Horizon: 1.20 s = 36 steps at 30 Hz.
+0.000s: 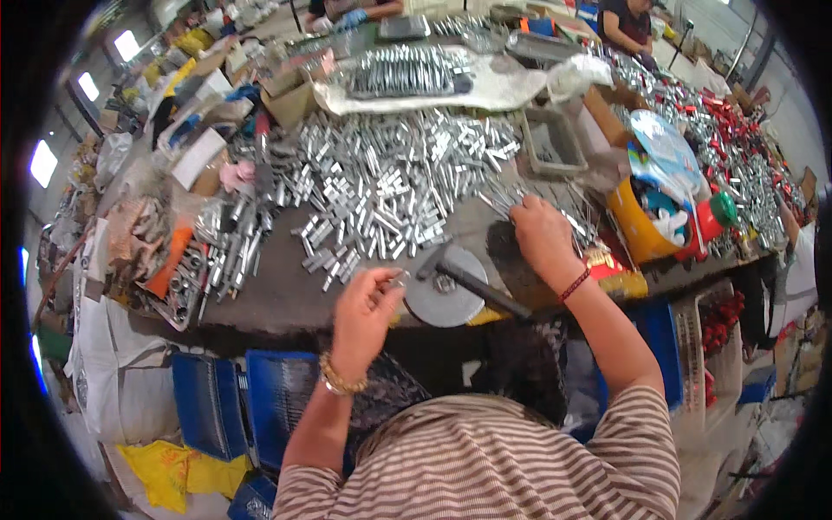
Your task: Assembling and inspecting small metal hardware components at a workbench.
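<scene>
The left hand (364, 312) is pinching a small metal piece (397, 280) beside the round disc (444, 299); at two o'clock, the right hand (539, 236) is reaching, fingers curled, into thin rods (576, 221) on the tabletop (286, 295).

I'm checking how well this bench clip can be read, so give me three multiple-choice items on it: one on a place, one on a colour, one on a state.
1. Where does the round metal disc lie?
A. at the table's near edge, between the hands
B. on the floor
C. in the grey tray

2. What colour is the band on the right hand's wrist?
A. blue
B. red
C. white

3. What is the left hand doing?
A. lying flat and empty
B. gripping the hammer
C. pinching a small metal part in its fingertips

Answers: 1 A, the disc sits between both hands; 2 B, the band is red; 3 C, the fingertips close on the part.
</scene>
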Tool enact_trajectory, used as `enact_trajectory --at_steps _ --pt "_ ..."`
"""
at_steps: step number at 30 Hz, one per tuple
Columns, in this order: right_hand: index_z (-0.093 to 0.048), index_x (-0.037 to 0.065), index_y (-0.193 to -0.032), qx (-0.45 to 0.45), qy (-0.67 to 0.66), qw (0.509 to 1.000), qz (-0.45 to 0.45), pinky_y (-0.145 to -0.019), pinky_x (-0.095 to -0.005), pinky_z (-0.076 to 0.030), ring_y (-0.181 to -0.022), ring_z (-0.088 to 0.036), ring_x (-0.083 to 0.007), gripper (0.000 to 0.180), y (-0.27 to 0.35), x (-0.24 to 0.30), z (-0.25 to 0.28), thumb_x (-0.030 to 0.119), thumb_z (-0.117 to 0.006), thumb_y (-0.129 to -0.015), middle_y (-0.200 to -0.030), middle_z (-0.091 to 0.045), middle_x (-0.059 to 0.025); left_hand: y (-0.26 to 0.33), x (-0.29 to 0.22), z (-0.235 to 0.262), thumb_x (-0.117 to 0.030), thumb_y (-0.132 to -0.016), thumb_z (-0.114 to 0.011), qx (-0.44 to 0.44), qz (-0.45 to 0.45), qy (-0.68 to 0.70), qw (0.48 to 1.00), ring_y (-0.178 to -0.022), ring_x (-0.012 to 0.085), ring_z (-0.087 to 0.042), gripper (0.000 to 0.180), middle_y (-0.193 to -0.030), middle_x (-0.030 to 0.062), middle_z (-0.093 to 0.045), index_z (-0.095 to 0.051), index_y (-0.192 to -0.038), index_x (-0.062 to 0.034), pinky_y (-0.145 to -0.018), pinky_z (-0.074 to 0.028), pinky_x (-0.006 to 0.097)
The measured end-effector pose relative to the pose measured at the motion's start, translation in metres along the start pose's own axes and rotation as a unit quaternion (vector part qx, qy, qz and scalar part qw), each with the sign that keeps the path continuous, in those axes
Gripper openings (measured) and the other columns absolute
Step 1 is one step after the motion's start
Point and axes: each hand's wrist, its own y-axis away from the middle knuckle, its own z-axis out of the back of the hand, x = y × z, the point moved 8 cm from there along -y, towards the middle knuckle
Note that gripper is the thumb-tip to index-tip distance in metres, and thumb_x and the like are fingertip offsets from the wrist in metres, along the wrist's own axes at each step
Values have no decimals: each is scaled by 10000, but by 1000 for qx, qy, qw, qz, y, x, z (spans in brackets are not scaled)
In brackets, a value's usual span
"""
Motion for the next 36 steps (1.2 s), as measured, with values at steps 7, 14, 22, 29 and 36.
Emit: enact_trajectory --at_steps 7,14,22,29,36 --pt "-679 76 -896 21 44 999 19 -769 -430 -596 -953 -698 -307 56 1 0 -3 53 -675 -845 -996 -650 -109 14 17 -28 -69 -1003 -712 73 102 226 966 -814 64 -615 240 -958 5 -676 -674 -1237 -34 -692 -556 232" --pt "-633 14 -1088 -10 -419 900 -118 -714 -389 -561 -788 -714 -281 212 23 16 39 41 -704 -890 -876 -713 -163 17 8 -37 -74 -919 -800 94 30 36 994 -826 81 -629 212 -934 23 -687 -712 -1104 -21 -720 -513 254" --pt "-736 26 -917 102 -488 865 -68 -748 -396 -560 -836 -710 -322 89 71 88 38 66 -753 -840 -903 -719 -166 23 -4 -28 -141 -916 -759 79 -100 -170 977 -893 303 -676 189 -963 124 -668 -717 -1072 -43 -787 -535 396" --pt "-731 59 -889 62 -348 935 16 -709 -461 -551 -828 -678 -347 80 70 97 52 87 -756 -818 -859 -652 -120 12 -15 -25 -69 -873 -772 43 -161 -204 965 -901 295 -640 101 -944 99 -627 -743 -960 -27 -793 -509 385" --pt "-722 88 -877 -11 -222 973 67 -758 -408 -528 -854 -650 -277 106 75 105 56 89 -774 -785 -881 -604 -58 12 -5 -27 -44 -863 -780 54 -143 -181 971 -852 249 -637 139 -924 77 -643 -777 -1002 -40 -733 -500 361"
